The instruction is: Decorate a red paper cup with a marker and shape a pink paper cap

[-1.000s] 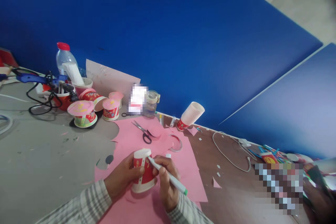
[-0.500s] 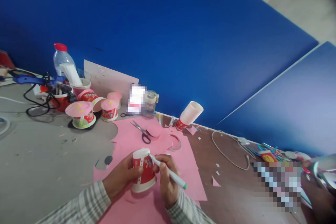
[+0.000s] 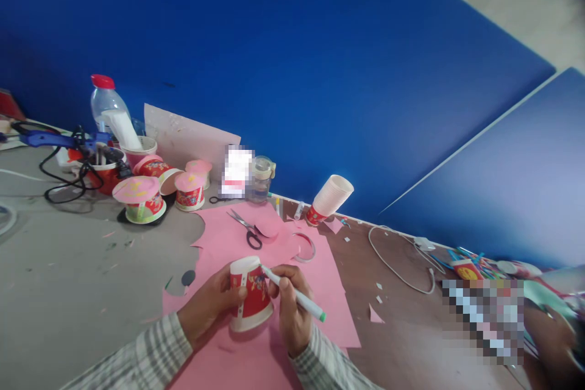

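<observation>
My left hand (image 3: pixel 214 301) grips a red and white paper cup (image 3: pixel 256 301) from its left side, thumb across the front. The cup is upside down, its narrow base up and its wide white rim low. In my right hand (image 3: pixel 292 308) is a white marker (image 3: pixel 306 303) with a green end, held like a pen. Its tip meets the cup near the upper right edge. Pink paper sheets (image 3: pixel 326 292) lie under both hands. Beyond the cup rest dark-handled scissors (image 3: pixel 251 234) and a roll of tape (image 3: pixel 305 248).
Decorated paper cups with pink tops (image 3: pixel 139 195) stand at the left, near a bottle (image 3: pixel 107 100). A stack of paper cups (image 3: pixel 331 195) leans by the blue partition, right of a glass jar (image 3: pixel 262 180). A white cable (image 3: pixel 397 268) and another person's hand (image 3: pixel 551 329) are at the right.
The cup in my left hand has turned or tilted slightly, and the marker has shifted a little with it. At the right, the other person's hand has moved further into view.
</observation>
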`<act>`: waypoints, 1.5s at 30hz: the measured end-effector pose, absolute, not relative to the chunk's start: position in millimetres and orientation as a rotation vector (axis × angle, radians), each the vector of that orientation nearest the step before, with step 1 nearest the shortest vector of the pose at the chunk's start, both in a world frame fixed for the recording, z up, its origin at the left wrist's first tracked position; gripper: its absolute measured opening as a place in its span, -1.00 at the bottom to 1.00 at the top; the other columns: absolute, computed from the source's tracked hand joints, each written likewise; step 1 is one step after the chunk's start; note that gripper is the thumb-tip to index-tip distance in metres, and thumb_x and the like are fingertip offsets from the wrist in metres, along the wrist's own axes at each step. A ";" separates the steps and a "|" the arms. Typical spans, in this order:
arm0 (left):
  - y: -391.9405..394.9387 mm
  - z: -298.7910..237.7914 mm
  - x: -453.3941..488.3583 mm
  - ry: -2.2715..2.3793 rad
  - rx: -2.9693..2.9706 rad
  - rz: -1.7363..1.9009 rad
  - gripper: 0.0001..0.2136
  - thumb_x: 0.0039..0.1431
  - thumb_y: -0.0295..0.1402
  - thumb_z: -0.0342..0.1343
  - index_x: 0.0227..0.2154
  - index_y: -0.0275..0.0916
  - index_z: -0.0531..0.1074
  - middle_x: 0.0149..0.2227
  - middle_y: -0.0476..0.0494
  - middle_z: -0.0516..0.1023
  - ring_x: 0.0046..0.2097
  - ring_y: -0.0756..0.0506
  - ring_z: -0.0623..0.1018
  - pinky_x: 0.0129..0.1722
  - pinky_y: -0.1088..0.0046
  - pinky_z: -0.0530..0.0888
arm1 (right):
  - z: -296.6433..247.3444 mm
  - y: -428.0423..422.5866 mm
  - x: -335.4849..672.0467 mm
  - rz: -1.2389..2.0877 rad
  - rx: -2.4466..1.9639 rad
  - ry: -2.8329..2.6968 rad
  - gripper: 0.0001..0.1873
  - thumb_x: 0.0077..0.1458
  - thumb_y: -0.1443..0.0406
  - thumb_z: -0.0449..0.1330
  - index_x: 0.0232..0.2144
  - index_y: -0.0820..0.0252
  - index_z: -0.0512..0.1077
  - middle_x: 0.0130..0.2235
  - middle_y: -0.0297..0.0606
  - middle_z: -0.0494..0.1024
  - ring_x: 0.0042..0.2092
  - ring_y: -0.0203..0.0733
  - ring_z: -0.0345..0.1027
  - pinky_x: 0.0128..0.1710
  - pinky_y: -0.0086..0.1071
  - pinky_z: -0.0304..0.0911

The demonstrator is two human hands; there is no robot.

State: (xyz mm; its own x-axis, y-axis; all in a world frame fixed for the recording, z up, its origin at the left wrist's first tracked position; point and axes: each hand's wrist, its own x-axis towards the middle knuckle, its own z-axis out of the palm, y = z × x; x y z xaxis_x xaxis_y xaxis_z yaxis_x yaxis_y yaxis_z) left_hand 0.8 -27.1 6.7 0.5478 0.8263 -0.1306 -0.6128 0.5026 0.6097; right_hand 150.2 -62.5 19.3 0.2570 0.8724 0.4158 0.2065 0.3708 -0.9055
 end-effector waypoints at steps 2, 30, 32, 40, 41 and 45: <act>-27.2 7.8 0.3 0.443 0.542 0.905 -0.56 -0.29 -0.54 0.26 -0.21 -0.31 0.44 -0.40 -0.33 0.59 -0.34 -0.34 0.50 -0.37 0.13 0.44 | 20.8 -62.8 150.4 0.609 -1.128 -1.262 -0.68 0.09 0.13 0.03 -0.43 0.22 0.45 -0.65 -0.36 0.41 -0.62 -0.19 0.32 -0.63 -0.42 0.26; -26.5 9.2 -0.9 0.438 0.705 0.918 -0.66 -0.20 -0.45 0.21 -0.24 -0.30 0.43 -0.50 -0.21 0.55 -0.42 -0.29 0.47 -0.44 0.19 0.39 | 25.8 -73.4 144.1 0.584 -0.969 -1.484 -0.78 0.09 0.22 0.04 -0.37 0.18 0.45 -0.56 -0.30 0.40 -0.46 -0.08 0.32 -0.46 -0.26 0.27; -26.3 8.0 -0.8 0.466 0.674 0.922 -0.65 -0.22 -0.46 0.22 -0.25 -0.29 0.43 -0.45 -0.23 0.56 -0.38 -0.30 0.47 -0.43 0.19 0.39 | 23.8 -72.8 145.1 0.573 -0.993 -1.476 -0.78 0.09 0.23 0.04 -0.38 0.19 0.45 -0.57 -0.31 0.40 -0.48 -0.09 0.33 -0.48 -0.28 0.26; -26.1 11.1 -1.2 0.482 0.629 0.907 -0.66 -0.25 -0.45 0.24 -0.28 -0.32 0.45 -0.45 -0.28 0.56 -0.37 -0.31 0.47 -0.47 0.23 0.38 | 19.7 -71.7 150.3 0.602 -1.135 -1.339 -0.68 0.10 0.15 0.02 -0.44 0.21 0.47 -0.67 -0.37 0.39 -0.64 -0.19 0.28 -0.62 -0.40 0.22; -26.3 11.4 -1.4 0.477 0.631 0.903 -0.66 -0.24 -0.45 0.24 -0.27 -0.32 0.45 -0.45 -0.28 0.56 -0.38 -0.31 0.47 -0.47 0.23 0.38 | 19.8 -71.0 150.5 0.600 -1.140 -1.327 -0.67 0.10 0.14 0.02 -0.46 0.22 0.47 -0.68 -0.37 0.39 -0.65 -0.19 0.28 -0.62 -0.40 0.22; -26.6 10.0 -2.1 0.489 0.635 0.894 -0.61 -0.24 -0.45 0.24 -0.23 -0.29 0.43 -0.44 -0.27 0.56 -0.39 -0.30 0.47 -0.48 0.24 0.37 | 17.2 -67.2 151.0 0.632 -1.129 -1.234 -0.66 0.08 0.12 0.03 -0.48 0.22 0.47 -0.69 -0.37 0.38 -0.65 -0.19 0.27 -0.65 -0.41 0.21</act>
